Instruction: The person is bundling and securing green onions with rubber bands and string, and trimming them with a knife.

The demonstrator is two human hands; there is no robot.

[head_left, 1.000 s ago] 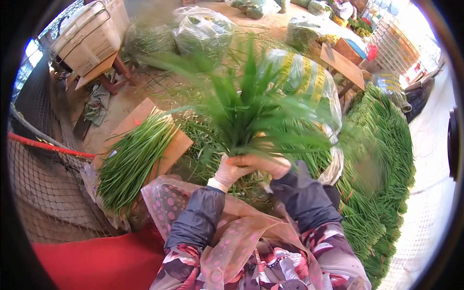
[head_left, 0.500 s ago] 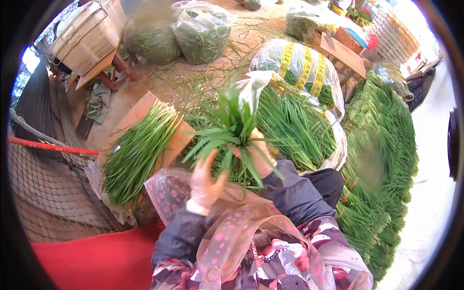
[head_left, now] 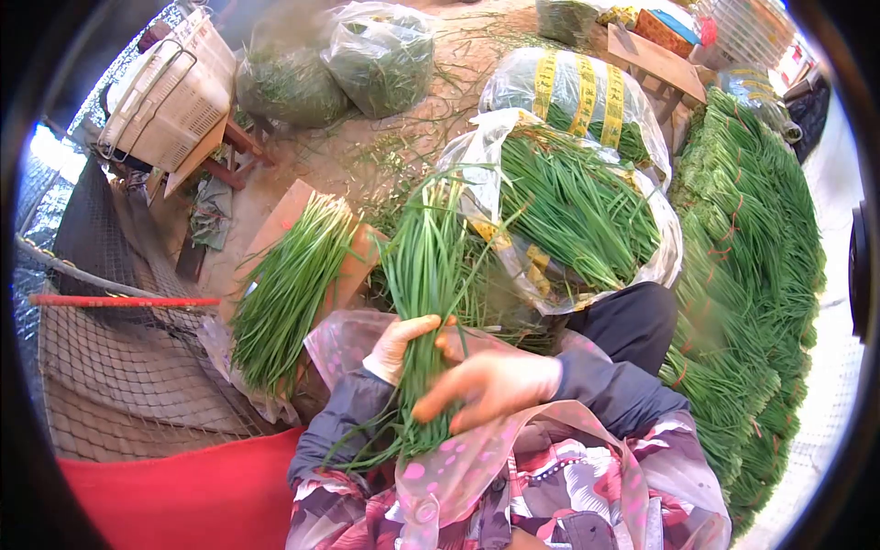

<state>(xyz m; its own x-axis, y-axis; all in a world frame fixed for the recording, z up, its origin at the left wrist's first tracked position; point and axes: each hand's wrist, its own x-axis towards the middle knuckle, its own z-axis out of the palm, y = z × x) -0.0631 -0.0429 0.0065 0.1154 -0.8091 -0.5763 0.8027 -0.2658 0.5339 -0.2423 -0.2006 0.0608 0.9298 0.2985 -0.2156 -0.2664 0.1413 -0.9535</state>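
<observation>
A long bunch of green chives (head_left: 423,275) lies lengthwise over my lap, leaf tips pointing away and cut ends toward me. My left hand (head_left: 401,344), in a white glove, grips the bunch from the left at its middle. Just below it, my right hand (head_left: 490,385) lies across the stalks with its fingers wrapped over them. A pink spotted plastic apron (head_left: 458,458) covers my lap under the bunch.
A loose pile of chives (head_left: 286,293) rests on a wooden board (head_left: 284,211) at left. An open plastic bag of chives (head_left: 577,202) sits ahead, a tall stack of tied bundles (head_left: 747,266) at right. A white crate (head_left: 170,87), filled bags (head_left: 380,55) and netting (head_left: 119,367) surround them.
The bunch, held up with its tips fanned out, has come down and now lies along my lap. My left hand has taken hold of it again; my right hand slid toward the cut ends.
</observation>
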